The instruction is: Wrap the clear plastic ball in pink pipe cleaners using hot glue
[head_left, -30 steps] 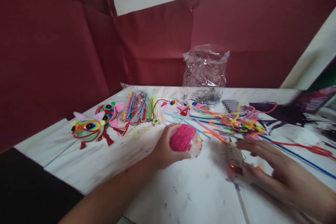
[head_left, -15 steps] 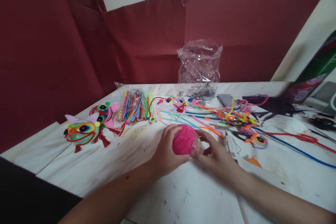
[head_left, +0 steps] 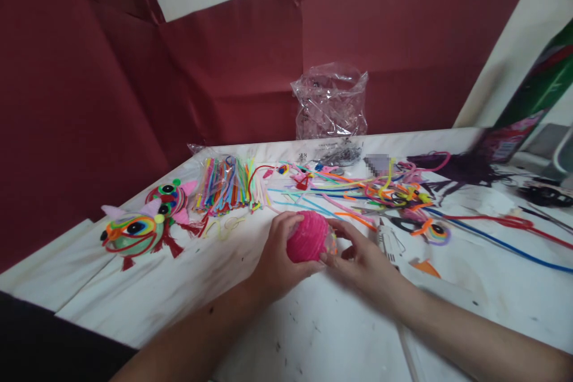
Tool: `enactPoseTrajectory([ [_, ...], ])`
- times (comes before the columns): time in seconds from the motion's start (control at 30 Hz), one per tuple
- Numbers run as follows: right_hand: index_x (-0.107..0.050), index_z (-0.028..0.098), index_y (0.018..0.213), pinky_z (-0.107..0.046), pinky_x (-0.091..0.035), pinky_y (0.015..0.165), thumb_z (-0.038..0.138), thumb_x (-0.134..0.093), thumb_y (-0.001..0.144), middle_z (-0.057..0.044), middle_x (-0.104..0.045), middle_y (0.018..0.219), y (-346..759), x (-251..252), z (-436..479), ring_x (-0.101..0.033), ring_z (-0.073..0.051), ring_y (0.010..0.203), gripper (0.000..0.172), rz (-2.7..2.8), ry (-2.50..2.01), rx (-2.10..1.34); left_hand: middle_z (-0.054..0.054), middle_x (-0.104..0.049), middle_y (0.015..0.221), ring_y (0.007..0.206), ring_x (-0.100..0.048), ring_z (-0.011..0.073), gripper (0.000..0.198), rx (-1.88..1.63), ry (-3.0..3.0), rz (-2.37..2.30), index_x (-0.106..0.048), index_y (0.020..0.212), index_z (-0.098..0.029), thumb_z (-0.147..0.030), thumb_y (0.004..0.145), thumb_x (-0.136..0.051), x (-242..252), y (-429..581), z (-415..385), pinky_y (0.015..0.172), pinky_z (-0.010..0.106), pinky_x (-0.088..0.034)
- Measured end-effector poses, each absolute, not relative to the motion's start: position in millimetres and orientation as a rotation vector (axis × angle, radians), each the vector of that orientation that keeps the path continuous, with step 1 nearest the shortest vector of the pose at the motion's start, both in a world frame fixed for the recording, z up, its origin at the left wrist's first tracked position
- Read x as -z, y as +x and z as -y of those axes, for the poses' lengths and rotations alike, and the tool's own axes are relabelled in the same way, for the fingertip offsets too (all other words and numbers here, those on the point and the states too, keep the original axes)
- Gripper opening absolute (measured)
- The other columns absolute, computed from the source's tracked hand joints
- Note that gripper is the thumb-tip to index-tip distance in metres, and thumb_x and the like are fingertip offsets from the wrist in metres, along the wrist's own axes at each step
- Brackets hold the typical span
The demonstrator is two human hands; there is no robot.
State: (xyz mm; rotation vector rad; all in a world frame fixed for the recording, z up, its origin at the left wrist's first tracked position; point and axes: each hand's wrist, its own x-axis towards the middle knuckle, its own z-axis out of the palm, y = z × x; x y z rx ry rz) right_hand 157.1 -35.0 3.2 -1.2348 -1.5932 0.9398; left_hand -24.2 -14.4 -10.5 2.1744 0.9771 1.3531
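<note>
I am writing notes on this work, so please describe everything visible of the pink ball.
The pink ball is rounded, its bright covering looking like fuzzy strands. The right end looks clear, with small orange and yellow bits, partly hidden by fingers. It is held over the white table: the left hand grips its left side, the right hand its right.

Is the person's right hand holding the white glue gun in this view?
No, the right hand grips the pink ball together with the left hand, while the glue gun lies on the table.
</note>
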Motion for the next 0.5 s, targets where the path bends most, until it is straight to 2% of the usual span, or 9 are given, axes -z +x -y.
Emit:
enactPoseTrajectory([
  [0.23,-0.053,0.019,0.115,-0.034,-0.048,0.066,0.044,-0.060,0.069,-0.012,-0.061,0.113,156.0,1.4,33.6,-0.059,-0.026,0.098,0.053,1.580,-1.206,-0.893,0.009,-0.044,0.125,0.120,-0.045,0.0278,0.065,-1.348,2.230,-0.927,-0.042,0.121,-0.026,-0.019,0.065,-0.073,5.3,-23.7,16.2,0.103,0.048,-0.037],
  [0.5,-0.055,0.022,0.108,-0.033,-0.049,0.065,0.044,-0.060,0.068,-0.009,-0.064,0.112,157.0,-4.8,34.5,-0.058,-0.025,0.101,0.046,1.571,-1.209,-0.937,0.009,-0.044,0.123,0.119,-0.045,0.0277,0.062,-1.361,2.160,-0.969,-0.042,0.118,-0.025,-0.016,0.063,-0.069,7.0,-20.3,19.5,0.102,0.048,-0.037],
])
